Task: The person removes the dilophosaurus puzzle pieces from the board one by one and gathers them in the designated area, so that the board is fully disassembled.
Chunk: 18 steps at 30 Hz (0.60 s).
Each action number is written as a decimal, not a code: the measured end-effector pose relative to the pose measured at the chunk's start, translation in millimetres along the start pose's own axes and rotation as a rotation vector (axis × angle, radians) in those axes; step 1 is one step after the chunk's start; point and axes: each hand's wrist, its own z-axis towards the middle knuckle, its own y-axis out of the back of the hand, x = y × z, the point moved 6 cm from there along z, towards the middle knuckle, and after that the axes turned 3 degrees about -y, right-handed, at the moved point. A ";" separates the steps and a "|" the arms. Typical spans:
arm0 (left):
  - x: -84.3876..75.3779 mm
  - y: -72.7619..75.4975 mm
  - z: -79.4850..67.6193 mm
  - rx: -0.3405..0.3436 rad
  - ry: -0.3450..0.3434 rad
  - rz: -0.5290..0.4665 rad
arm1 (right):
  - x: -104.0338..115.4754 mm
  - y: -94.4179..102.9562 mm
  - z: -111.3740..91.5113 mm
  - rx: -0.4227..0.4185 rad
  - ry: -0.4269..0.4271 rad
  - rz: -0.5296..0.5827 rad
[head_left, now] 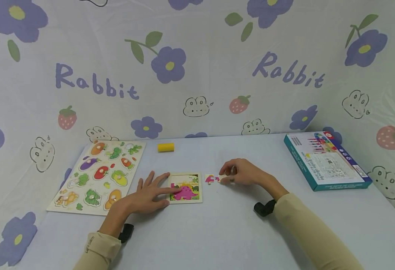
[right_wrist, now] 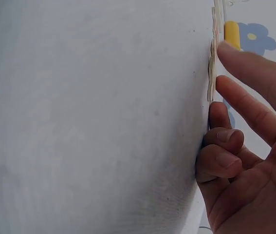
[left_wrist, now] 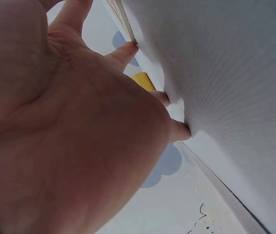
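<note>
A small square jigsaw board (head_left: 185, 202) with a pink dinosaur picture lies on the white table. My left hand (head_left: 144, 198) is spread beside it, palm down, its index fingertip resting on the dinosaur. In the left wrist view the fingers of my left hand (left_wrist: 79, 117) reach down to the cloth. Just right of the board lies a loose pink and white jigsaw piece (head_left: 209, 179). Beside that piece, my right hand (head_left: 244, 172) pinches another jigsaw piece (head_left: 221, 178) between thumb and index finger, low at the table. The right wrist view shows the other fingers curled.
A wooden vegetable peg board (head_left: 97, 178) lies left of my left hand. At the back stands a yellow cylinder (head_left: 165, 147) on its side. A flat teal-edged box (head_left: 329, 161) lies at the right. Behind the table hangs a printed cloth (head_left: 214, 67).
</note>
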 end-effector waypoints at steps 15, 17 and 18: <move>1.3 -1.0 0.5 0.002 -0.001 0.000 | 2.8 -0.2 -0.3 -0.012 0.007 -0.017; 1.7 -1.1 0.7 0.003 -0.002 -0.001 | 4.7 0.4 0.1 -0.023 0.016 -0.012; 1.8 -0.9 0.8 0.003 -0.002 -0.005 | 6.3 0.8 0.3 -0.028 0.021 -0.009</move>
